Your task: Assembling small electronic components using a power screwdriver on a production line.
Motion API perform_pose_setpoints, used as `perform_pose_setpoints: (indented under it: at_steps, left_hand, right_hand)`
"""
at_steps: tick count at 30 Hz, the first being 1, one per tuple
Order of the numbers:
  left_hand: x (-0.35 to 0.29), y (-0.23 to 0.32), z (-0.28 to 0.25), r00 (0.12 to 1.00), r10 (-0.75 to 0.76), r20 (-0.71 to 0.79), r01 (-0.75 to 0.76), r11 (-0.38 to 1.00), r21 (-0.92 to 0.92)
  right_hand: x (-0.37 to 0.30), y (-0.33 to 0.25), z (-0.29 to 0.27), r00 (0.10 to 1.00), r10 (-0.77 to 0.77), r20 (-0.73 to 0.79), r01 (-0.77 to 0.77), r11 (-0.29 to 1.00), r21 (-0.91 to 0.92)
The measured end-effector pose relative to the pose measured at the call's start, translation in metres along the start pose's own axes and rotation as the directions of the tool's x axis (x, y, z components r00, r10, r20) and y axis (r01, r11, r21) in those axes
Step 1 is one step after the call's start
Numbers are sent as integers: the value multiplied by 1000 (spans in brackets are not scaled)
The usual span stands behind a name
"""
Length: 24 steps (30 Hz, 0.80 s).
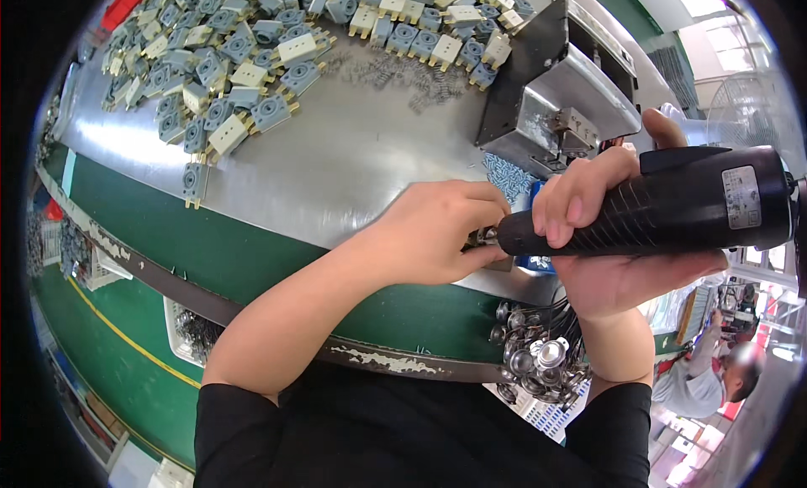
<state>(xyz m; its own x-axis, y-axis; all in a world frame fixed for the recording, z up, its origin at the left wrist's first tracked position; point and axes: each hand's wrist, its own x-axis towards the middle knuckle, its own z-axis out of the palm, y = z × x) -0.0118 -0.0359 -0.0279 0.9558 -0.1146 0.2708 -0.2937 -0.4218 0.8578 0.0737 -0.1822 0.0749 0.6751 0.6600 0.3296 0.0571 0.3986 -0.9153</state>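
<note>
My right hand [593, 206] is wrapped around a black electric screwdriver [693, 198], held nearly level with its nose pointing left. At that nose, my left hand [441, 232] pinches a small metallic part [486, 236]. The fingers cover most of this part, so its kind cannot be made out. Both hands meet above the near edge of the metal work surface [353, 164]. Small bluish screws [507, 177] lie in a heap just beyond the screwdriver's nose.
Many grey and cream block-shaped components [223, 110] cover the far left, with loose springs [424, 80] beside them. A metal box-like fixture [555, 84] stands beyond my hands. Round metal parts with dark wires [538, 358] hang near the front edge. Another person [702, 379] sits at far right.
</note>
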Motion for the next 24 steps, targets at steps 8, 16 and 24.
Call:
perform_pose_setpoints:
  at_steps: [8,16,24]
  left_hand:
    - [-2,-6,3,999,32,-3,-32,999,8]
    - [-4,-8,4,1000,18,-15,-18,1000,-3]
    - [-1,-7,3,1000,10,-3,-10,1000,10]
  right_hand:
    - [0,8,-2,994,-85,75,81,995,58]
    - [-2,16,-4,989,-93,118,94,996,-4]
    - [-3,17,-6,973,-116,198,119,993,1]
